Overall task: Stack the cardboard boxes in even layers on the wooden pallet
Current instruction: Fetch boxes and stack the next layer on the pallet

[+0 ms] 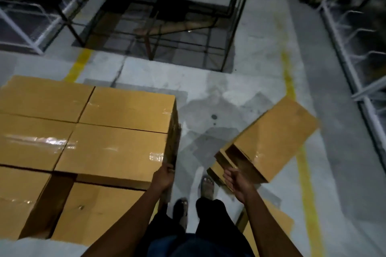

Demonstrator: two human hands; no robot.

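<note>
A stack of taped cardboard boxes (117,148) fills the left, its top layer several boxes wide, with a lower box (98,213) in front and a dark gap beside it. My left hand (165,178) grips the near right corner of the top box. On the right a single cardboard box (275,135) is tilted, its far end raised. My right hand (235,181) is curled round its near lower corner. Another flat piece of cardboard (273,221) lies under my right arm. The wooden pallet is hidden under the stack.
Grey concrete floor (208,94) with yellow lines (289,81) lies ahead. A black metal-framed table (167,16) stands at the back. White metal racks (351,48) line the right and far left. My sandalled feet (206,185) stand between the stack and the tilted box.
</note>
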